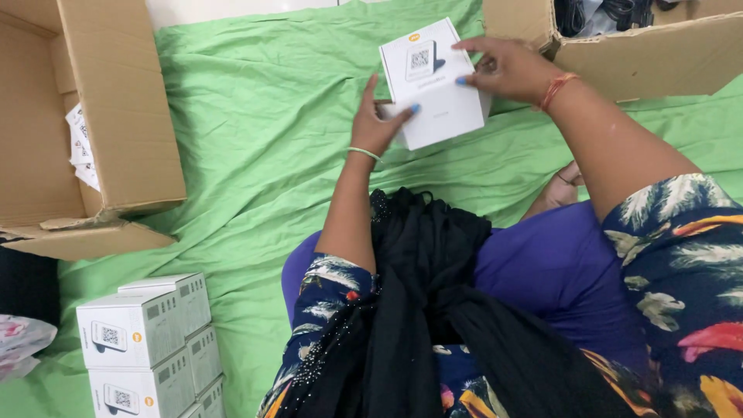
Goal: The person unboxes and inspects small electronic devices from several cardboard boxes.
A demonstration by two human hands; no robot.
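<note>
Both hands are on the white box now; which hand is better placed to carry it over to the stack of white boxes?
Left, probably. The left hand grips the white box on the side facing the stack of white boxes, at the person's lower left. The right hand sits on the far side.

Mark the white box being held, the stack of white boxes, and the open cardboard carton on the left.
white box (435, 85), head view, on its top face.
stack of white boxes (143, 340), head view, front of the top box.
open cardboard carton (116, 101), head view, on its right flap.
</note>
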